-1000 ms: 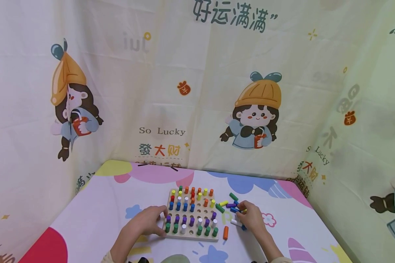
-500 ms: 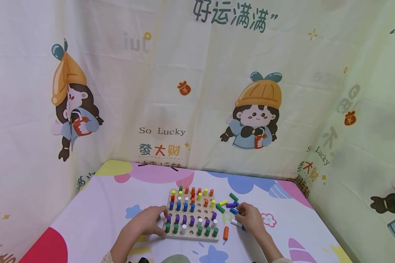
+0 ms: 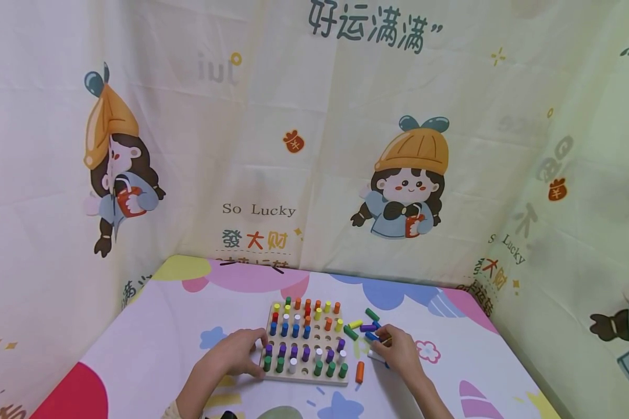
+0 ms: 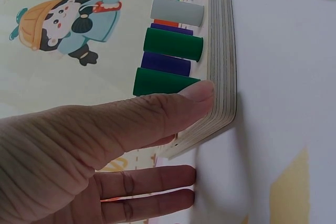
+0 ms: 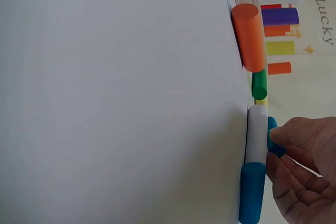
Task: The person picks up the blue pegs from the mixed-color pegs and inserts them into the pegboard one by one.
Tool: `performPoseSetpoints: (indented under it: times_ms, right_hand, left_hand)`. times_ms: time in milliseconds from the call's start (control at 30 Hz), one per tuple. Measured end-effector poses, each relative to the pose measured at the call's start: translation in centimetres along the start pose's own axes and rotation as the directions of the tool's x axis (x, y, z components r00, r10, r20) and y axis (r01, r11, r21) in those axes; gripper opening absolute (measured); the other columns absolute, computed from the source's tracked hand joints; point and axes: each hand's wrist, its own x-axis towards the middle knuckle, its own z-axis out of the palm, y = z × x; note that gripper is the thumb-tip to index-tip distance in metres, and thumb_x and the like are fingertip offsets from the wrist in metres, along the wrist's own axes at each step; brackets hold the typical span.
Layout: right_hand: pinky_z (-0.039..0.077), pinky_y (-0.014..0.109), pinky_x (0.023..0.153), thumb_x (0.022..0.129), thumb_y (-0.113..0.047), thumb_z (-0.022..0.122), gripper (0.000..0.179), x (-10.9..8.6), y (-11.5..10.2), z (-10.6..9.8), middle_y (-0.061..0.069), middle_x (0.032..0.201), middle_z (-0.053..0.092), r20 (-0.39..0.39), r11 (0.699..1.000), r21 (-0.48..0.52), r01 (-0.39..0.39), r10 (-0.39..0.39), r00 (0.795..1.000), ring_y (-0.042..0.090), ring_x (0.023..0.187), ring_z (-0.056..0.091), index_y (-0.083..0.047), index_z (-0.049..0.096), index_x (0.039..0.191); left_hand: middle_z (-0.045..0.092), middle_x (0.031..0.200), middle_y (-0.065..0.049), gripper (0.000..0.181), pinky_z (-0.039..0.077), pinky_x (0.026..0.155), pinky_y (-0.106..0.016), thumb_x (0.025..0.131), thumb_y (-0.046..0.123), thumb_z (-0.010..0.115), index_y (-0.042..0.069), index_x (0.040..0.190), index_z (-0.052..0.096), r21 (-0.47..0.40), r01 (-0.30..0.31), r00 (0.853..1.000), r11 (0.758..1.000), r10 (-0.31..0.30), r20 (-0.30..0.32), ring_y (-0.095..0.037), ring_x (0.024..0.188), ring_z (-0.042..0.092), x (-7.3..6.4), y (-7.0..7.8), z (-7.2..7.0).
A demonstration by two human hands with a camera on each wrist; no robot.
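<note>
a loose orange peg is lying just beside the pegboard's near right corner. the left hand is gripping the board's left edge. pegs are filling most holes, so work is seemingly running past halfway; one front hole and several middle ones are standing bare. the right hand is reaching round a blue peg, whether pinching it i cannot tell. farther off, a green peg and others are lying unplaced.
</note>
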Motion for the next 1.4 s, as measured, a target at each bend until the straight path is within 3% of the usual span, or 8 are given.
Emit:
performPoseSetpoints:
  times_ms: [567, 833, 1400]
  right_hand:
    - [0.060, 0.037, 0.075, 0.085, -0.003, 0.079, 0.014, -0.2, -1.9, 0.6, 0.006, 0.089, 0.073, -0.045, 0.991, 0.088, 0.096, -0.093, 0.995, 0.018, 0.080, 0.070, -0.003, 0.070, 0.096]
    - [0.058, 0.028, 0.071, 0.086, -0.003, 0.079, 0.013, -0.5, -3.3, 1.0, 0.004, 0.087, 0.071, -0.048, 0.984, 0.132, 0.116, -0.111, 0.993, 0.014, 0.078, 0.067, -0.003, 0.071, 0.097]
    - [0.058, 0.027, 0.073, 0.090, -0.008, 0.077, 0.013, -0.5, -6.3, 2.1, 0.000, 0.088, 0.069, -0.012, 0.975, 0.174, 0.141, -0.141, 0.990, 0.011, 0.078, 0.064, -0.006, 0.070, 0.100]
  left_hand:
    - [0.067, 0.099, -0.005, 0.045, 0.054, 0.088, -0.053, 0.070, 0.021, 0.095, 0.019, 0.103, 0.064, -0.006, 0.008, 1.000, 1.000, -0.008, 0.000, -0.024, 0.090, 0.058, -0.1, -0.1, -0.1]
    - [0.066, 0.098, -0.004, 0.045, 0.054, 0.087, -0.053, 0.071, 0.021, 0.095, 0.019, 0.103, 0.063, -0.012, 0.000, 1.000, 1.000, 0.000, 0.009, -0.024, 0.089, 0.057, 0.0, -0.1, 0.0]
    - [0.066, 0.098, -0.004, 0.045, 0.054, 0.086, -0.053, 0.070, 0.020, 0.095, 0.018, 0.103, 0.064, -0.014, -0.005, 1.000, 1.000, 0.005, 0.003, -0.024, 0.088, 0.057, 0.0, -0.1, 0.0]
